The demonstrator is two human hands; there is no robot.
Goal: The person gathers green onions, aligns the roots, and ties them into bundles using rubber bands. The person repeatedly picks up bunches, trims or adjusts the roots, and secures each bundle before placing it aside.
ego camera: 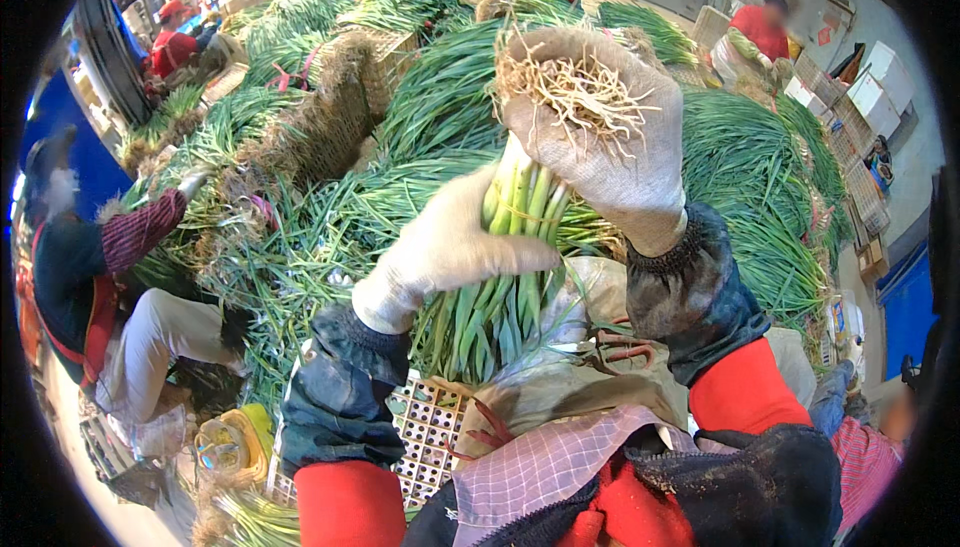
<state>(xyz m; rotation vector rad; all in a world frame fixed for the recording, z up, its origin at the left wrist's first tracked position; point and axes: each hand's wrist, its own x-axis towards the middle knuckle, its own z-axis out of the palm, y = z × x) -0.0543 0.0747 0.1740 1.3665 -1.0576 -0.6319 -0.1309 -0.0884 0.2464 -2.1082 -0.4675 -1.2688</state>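
A bunch of green allium stalks (521,206), like scallions or green garlic, is held upright before me, roots up and leaves hanging down. My left hand (454,239), in a pale work glove, wraps around the stalks with the thumb across their front. A thin band circles the stalks above that thumb. At the top, my right hand (611,127), in a similar soiled glove, cups the root end. The pale, stringy roots (581,93) spread over its palm; some of its fingers are hidden. The leaf ends (480,329) hang near my lap.
Heaps of similar stalks (750,172) lie ahead and to both sides. A plastic crate (427,427) stands by my lap, and a yellow container (232,438) at lower left. A person (75,269) sits close on the left; several others work farther off.
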